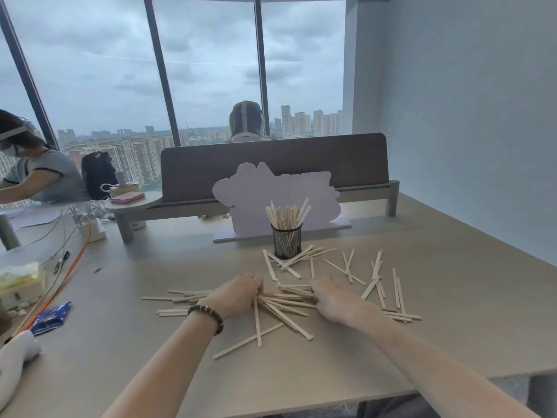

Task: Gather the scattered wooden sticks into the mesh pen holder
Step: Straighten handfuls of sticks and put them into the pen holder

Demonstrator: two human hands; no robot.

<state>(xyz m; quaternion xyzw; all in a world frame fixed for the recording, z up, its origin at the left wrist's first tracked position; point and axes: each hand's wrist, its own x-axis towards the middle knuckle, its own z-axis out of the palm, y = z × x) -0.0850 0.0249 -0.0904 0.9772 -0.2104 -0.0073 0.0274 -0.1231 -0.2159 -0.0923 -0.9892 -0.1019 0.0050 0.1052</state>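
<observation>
A broad beige desk (452, 297) carries a white cut-out board (256, 194) standing just behind the black mesh pen holder (286, 241), already bristling with upright sticks. Pale flat wooden sticks (289, 306) lie scattered between and around both hands. The left hand (238, 295) and right hand (336, 300) press down on the pile, fingers curled over sticks.

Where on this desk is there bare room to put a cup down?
Bare desk lies right of the loose sticks, toward the wall, and near the front edge between the forearms. Crowded: around the pen holder, both hands, and the cables at left.
</observation>
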